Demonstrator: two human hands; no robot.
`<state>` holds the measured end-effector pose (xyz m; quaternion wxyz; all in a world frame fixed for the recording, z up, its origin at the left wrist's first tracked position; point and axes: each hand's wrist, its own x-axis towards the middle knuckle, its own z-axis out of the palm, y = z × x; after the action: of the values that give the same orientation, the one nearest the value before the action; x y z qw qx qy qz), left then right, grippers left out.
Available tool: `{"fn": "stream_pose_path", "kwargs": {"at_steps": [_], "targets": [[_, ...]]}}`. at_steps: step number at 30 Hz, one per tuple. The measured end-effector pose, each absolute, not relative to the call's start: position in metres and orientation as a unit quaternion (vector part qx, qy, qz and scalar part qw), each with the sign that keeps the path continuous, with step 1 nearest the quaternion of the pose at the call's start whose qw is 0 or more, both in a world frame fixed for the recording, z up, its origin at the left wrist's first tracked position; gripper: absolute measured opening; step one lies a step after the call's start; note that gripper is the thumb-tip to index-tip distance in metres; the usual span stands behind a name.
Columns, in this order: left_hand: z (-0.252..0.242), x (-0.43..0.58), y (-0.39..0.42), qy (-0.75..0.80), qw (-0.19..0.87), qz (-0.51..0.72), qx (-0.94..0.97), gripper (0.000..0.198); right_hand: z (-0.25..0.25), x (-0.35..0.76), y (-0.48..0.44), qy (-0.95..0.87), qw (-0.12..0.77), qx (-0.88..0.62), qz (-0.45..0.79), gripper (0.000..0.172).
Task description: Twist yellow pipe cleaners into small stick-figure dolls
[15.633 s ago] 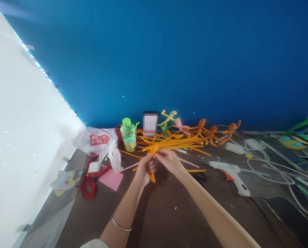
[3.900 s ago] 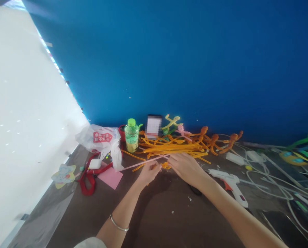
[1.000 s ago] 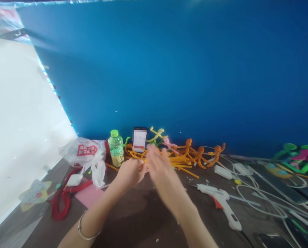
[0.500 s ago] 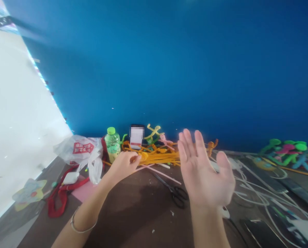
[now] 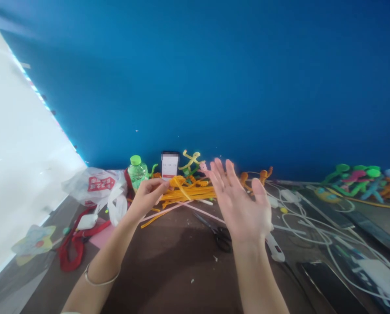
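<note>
The left hand [image 5: 151, 192] pinched an orange fuzzy piece [image 5: 178, 181] between thumb and fingers, seen against the orange stems [image 5: 198, 192] on the table [image 5: 171, 266]. The right hand [image 5: 243, 213] was spread wide, palm showing, holding nothing. Shaping seemed the step in hand; further bending would call for both hands on the piece.

The right grip [image 5: 239, 208] hides the right ends of the orange strips [image 5: 199, 192] and most of the glue gun [image 5: 275, 250]. The left grip [image 5: 149, 194] covers one end of the bent orange piece [image 5: 178, 181] and the base of the bottle [image 5: 137, 173]. Digits on the standing phone [image 5: 170, 165] are too blurred to read. The bottom edge crops the black phone [image 5: 332, 285].
</note>
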<state>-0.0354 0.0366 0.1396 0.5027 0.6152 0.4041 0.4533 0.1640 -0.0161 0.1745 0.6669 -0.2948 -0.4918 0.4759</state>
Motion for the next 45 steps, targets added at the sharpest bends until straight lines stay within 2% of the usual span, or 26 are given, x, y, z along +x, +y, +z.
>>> {"fn": "stream_pose_path", "kwargs": {"at_steps": [3,6,8,12,14,19,26,29,34,36,40,45], "targets": [[0.143,-0.037,0.036,0.401,0.519,0.459,0.599,0.031,0.171,0.168,-0.015,-0.534,0.653,-0.337,0.419,0.061],[0.144,-0.037,0.036,0.404,0.516,0.463,0.596,0.031,0.170,0.168,-0.011,-0.532,0.655,-0.358,0.400,0.056],[0.144,-0.036,0.036,0.406,0.511,0.460,0.602,0.032,0.169,0.164,-0.007,-0.549,0.634,-0.394,0.376,0.044],[0.143,-0.033,0.034,0.414,0.493,0.454,0.616,0.031,0.166,0.148,0.000,-0.641,0.520,-0.496,0.270,0.017],[0.144,-0.031,0.032,0.418,0.453,0.454,0.643,0.030,0.162,0.140,0.002,-0.660,0.492,-0.514,0.242,0.015],[0.146,-0.028,0.029,0.417,0.331,0.453,0.715,0.029,0.151,0.132,0.008,-0.645,0.498,-0.519,0.256,0.015],[0.139,-0.025,0.031,0.439,0.293,0.490,0.694,0.023,0.142,0.129,0.017,-0.627,0.493,-0.523,0.300,0.015],[0.134,-0.024,0.035,0.446,0.359,0.516,0.637,0.025,0.141,0.128,0.018,-0.634,0.489,-0.519,0.298,0.016],[0.126,-0.017,0.038,0.381,0.639,0.483,0.461,0.027,0.141,0.133,0.021,-0.642,0.486,-0.515,0.292,0.015],[0.125,-0.015,0.039,0.349,0.708,0.451,0.416,0.027,0.142,0.137,0.021,-0.650,0.482,-0.516,0.281,0.015],[0.125,-0.015,0.038,0.324,0.766,0.401,0.384,0.025,0.144,0.145,0.021,-0.686,0.461,-0.505,0.250,0.016],[0.128,-0.016,0.036,0.295,0.789,0.371,0.391,0.025,0.152,0.153,0.015,-0.721,0.460,-0.485,0.183,0.015]]}}
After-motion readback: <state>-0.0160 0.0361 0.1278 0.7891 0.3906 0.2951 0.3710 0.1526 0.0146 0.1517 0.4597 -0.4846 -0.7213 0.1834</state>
